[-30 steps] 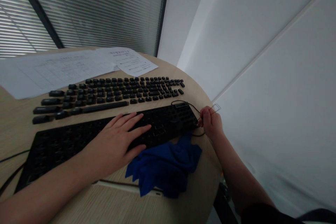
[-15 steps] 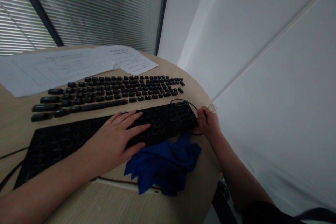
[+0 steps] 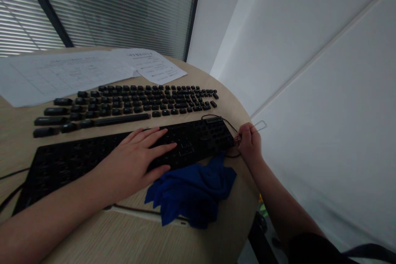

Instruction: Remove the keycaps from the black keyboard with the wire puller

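Note:
A black keyboard base (image 3: 86,152) without keycaps lies across the wooden table. My left hand (image 3: 139,156) rests flat on its middle, fingers spread, holding nothing. At the base's right end, my right hand (image 3: 250,142) is closed around a thin wire tool (image 3: 261,125), whose looped end sticks out to the upper right. Loose black keycaps (image 3: 130,101) lie in keyboard-like rows behind the base. A crumpled blue cloth (image 3: 194,192) sits in front of the base, between my hands.
Printed papers (image 3: 68,74) lie at the back of the table (image 3: 130,239). Black cables run off the left side and loop near the base's right end. A flat, light-edged object (image 3: 139,213) is partly under the cloth. A white wall stands at the right.
My right hand has shifted slightly right, and the wire tool's loop now extends farther up and right. My left hand stays on the base. The view has moved slightly.

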`<action>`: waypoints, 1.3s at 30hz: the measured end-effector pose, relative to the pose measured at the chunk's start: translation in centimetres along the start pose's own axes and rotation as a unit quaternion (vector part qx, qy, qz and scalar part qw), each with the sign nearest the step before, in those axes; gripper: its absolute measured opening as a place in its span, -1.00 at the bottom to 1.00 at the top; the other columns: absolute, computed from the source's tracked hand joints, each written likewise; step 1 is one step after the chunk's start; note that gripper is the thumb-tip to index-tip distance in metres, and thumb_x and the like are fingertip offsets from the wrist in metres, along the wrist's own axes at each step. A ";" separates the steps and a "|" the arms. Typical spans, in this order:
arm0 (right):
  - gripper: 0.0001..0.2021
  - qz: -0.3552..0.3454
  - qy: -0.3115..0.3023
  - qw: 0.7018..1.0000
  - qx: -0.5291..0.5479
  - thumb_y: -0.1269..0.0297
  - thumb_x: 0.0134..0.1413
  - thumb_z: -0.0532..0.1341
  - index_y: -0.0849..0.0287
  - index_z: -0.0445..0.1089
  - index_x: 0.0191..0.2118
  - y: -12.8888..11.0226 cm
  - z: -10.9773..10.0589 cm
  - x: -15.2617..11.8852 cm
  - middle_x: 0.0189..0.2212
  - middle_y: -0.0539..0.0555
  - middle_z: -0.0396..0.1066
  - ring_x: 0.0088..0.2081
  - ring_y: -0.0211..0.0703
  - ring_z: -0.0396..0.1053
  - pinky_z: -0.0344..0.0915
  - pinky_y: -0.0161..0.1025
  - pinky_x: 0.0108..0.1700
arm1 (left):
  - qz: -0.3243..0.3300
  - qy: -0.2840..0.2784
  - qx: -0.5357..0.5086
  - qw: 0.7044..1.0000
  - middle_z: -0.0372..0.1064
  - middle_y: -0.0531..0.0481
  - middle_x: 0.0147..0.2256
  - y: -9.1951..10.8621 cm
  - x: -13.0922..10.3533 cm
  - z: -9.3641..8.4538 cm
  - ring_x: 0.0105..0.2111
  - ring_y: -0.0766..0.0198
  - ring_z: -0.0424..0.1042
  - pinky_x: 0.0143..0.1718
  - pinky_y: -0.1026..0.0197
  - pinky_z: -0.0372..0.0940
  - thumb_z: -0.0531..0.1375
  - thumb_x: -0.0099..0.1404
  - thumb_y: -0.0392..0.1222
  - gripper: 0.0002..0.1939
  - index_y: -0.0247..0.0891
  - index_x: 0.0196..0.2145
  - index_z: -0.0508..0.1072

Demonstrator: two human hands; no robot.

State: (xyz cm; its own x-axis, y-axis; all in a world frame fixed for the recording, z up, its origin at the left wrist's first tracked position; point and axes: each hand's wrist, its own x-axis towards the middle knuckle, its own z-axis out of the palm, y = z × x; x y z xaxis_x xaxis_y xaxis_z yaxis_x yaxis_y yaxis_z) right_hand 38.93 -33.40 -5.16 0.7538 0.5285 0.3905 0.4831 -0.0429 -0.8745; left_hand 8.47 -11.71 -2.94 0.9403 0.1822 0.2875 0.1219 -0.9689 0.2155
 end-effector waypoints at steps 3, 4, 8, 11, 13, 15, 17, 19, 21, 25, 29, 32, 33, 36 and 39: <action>-0.60 -0.009 0.088 0.992 0.093 -0.15 0.38 0.10 0.04 0.19 -0.37 -0.5 0.3 0.3 -0.67 -0.17 0.20 -0.68 -0.28 0.26 0.15 -0.37 -0.65 | -0.002 0.000 -0.001 1.000 0.27 -0.16 0.39 -0.1 0.0 0.1 0.36 -0.28 0.27 0.36 -0.37 0.12 0.19 0.41 0.21 -0.46 0.02 0.24 0.54; -0.61 -0.013 0.106 0.987 0.116 -0.13 0.37 0.12 0.04 0.18 -0.37 -0.6 0.3 0.4 -0.67 -0.18 0.19 -0.68 -0.29 0.26 0.15 -0.38 -0.65 | -0.002 0.000 -0.003 1.000 0.27 -0.16 0.39 -0.1 0.0 0.1 0.35 -0.28 0.27 0.36 -0.38 0.12 0.19 0.40 0.21 -0.47 0.02 0.23 0.54; -0.62 -0.029 0.111 0.980 0.162 -0.09 0.35 0.18 0.05 0.18 -0.38 -1.2 0.4 0.4 -0.68 -0.22 0.15 -0.69 -0.32 0.23 0.23 -0.38 -0.62 | -0.008 -0.007 -0.015 1.000 0.28 -0.19 0.39 0.0 0.1 0.0 0.36 -0.31 0.27 0.34 -0.43 0.12 0.21 0.39 0.17 -0.48 0.02 0.22 0.55; -0.64 -0.055 0.062 0.983 0.165 -0.05 0.40 0.18 0.06 0.22 -0.37 -2.3 0.7 -0.4 -0.67 -0.21 0.17 -0.67 -0.32 0.24 0.31 -0.35 -0.56 | -0.015 -0.008 -0.033 0.999 0.29 -0.26 0.37 0.4 0.3 -0.7 0.35 -0.34 0.27 0.33 -0.48 0.12 0.22 0.38 0.15 -0.46 -0.06 0.23 0.55; -0.69 -0.097 -0.006 0.984 0.151 0.01 0.44 0.17 0.06 0.27 -0.33 -3.8 1.1 -1.1 -0.64 -0.17 0.25 -0.63 -0.30 0.29 0.33 -0.35 -0.52 | -0.030 0.004 -0.073 0.997 0.31 -0.29 0.36 0.8 0.4 -1.5 0.34 -0.29 0.31 0.33 -0.44 0.16 0.20 0.40 0.13 -0.43 -0.14 0.26 0.52; -0.75 -0.158 -0.100 0.973 0.134 0.09 0.47 0.14 0.07 0.32 -0.27 -5.9 2.0 -1.9 -0.58 -0.12 0.35 -0.59 -0.30 0.34 0.33 -0.35 -0.50 | -0.060 0.030 -0.139 0.988 0.36 -0.28 0.32 1.3 0.6 -2.4 0.29 -0.20 0.37 0.32 -0.35 0.23 0.19 0.41 0.12 -0.41 -0.19 0.28 0.48; -0.83 -0.218 -0.200 0.949 0.114 0.20 0.47 0.12 0.08 0.36 -0.20 -8.3 3.3 -2.4 -0.49 -0.05 0.45 -0.53 -0.29 0.40 0.34 -0.34 -0.48 | -0.101 0.053 -0.225 0.968 0.47 -0.22 0.24 1.7 0.6 -3.3 0.21 -0.12 0.47 0.29 -0.26 0.31 0.22 0.38 0.13 -0.41 -0.17 0.26 0.49; -0.90 -0.289 -0.284 0.908 0.107 0.29 0.40 0.14 0.09 0.37 -0.20 -10.6 4.9 -2.7 -0.47 -0.03 0.48 -0.53 -0.30 0.41 0.33 -0.35 -0.47 | -0.142 0.046 -0.336 0.930 0.58 -0.15 0.11 1.9 0.6 -3.9 0.08 -0.03 0.57 0.18 -0.13 0.44 0.26 0.35 0.12 -0.43 -0.13 0.24 0.50; -0.91 -0.324 -0.299 0.889 0.125 0.34 0.32 0.14 0.09 0.35 -0.25 -12.1 6.5 -2.8 -0.51 -0.06 0.45 -0.58 -0.33 0.37 0.30 -0.36 -0.49 | -0.170 0.019 -0.430 0.886 0.66 -0.10 -0.04 1.9 0.5 -4.2 -0.07 0.05 0.63 0.01 0.01 0.53 0.29 0.32 0.09 -0.50 -0.12 0.15 0.56; -0.88 -0.321 -0.287 0.889 0.154 0.36 0.33 0.10 0.10 0.32 -0.27 -12.5 8.8 -3.4 -0.52 -0.06 0.45 -0.58 -0.33 0.37 0.29 -0.38 -0.50 | -0.200 -0.015 -0.508 0.838 0.65 0.00 -0.34 1.8 0.7 -4.6 -0.42 0.25 0.55 -0.34 0.25 0.48 0.38 0.21 0.02 -0.70 -0.16 -0.15 0.67; -0.87 -0.302 -0.267 0.898 0.174 0.34 0.40 0.08 0.09 0.32 -0.22 -11.3 9.1 -4.7 -0.48 -0.04 0.46 -0.57 -0.32 0.37 0.32 -0.36 -0.45 | -0.222 -0.033 -0.548 0.806 0.61 0.02 -0.39 1.8 1.0 -4.3 -0.50 0.32 0.45 -0.46 0.31 0.39 0.44 0.10 -0.01 -0.72 -0.19 -0.25 0.65; -0.86 -0.325 -0.249 0.899 0.158 0.27 0.44 0.06 0.07 0.31 -0.21 -10.6 9.0 -5.5 -0.48 -0.04 0.42 -0.52 -0.27 0.39 0.35 -0.30 -0.39 | -0.229 -0.042 -0.560 0.795 0.55 0.05 -0.45 1.8 1.0 -3.9 -0.52 0.33 0.40 -0.48 0.32 0.36 0.44 0.09 0.00 -0.72 -0.21 -0.31 0.62; -0.84 -0.334 -0.248 0.897 0.149 0.25 0.45 0.05 0.07 0.30 -0.21 -10.5 8.9 -5.7 -0.48 -0.03 0.41 -0.50 -0.25 0.40 0.35 -0.28 -0.38 | -0.231 -0.044 -0.560 0.795 0.53 0.06 -0.46 1.8 1.0 -3.8 -0.53 0.34 0.39 -0.48 0.32 0.35 0.44 0.09 0.00 -0.72 -0.22 -0.32 0.61; -0.78 -0.355 -0.249 0.891 0.138 0.19 0.49 0.01 0.08 0.31 -0.21 -10.5 8.9 -5.9 -0.48 0.00 0.39 -0.46 -0.20 0.41 0.34 -0.25 -0.37 | -0.235 -0.043 -0.555 0.797 0.51 0.06 -0.48 1.6 0.9 -3.8 -0.52 0.33 0.40 -0.48 0.31 0.36 0.44 0.07 0.01 -0.71 -0.22 -0.34 0.58; -0.71 -0.374 -0.219 0.885 0.169 0.13 0.51 -0.03 0.09 0.34 -0.21 -10.9 8.6 -5.6 -0.49 0.00 0.34 -0.46 -0.20 0.37 0.31 -0.24 -0.40 | -0.243 -0.007 -0.549 0.800 0.51 0.04 -0.46 1.4 0.8 -4.1 -0.51 0.31 0.41 -0.47 0.29 0.39 0.44 0.10 0.03 -0.68 -0.23 -0.30 0.57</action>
State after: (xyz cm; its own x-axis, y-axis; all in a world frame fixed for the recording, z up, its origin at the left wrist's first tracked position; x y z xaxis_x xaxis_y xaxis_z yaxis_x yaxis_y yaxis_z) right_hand 25.58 -28.56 -0.24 -0.0022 0.5836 0.8121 0.5580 0.6746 -0.4833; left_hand 8.07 -12.19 1.40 0.8715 0.4824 -0.0884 0.1287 -0.0511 0.9904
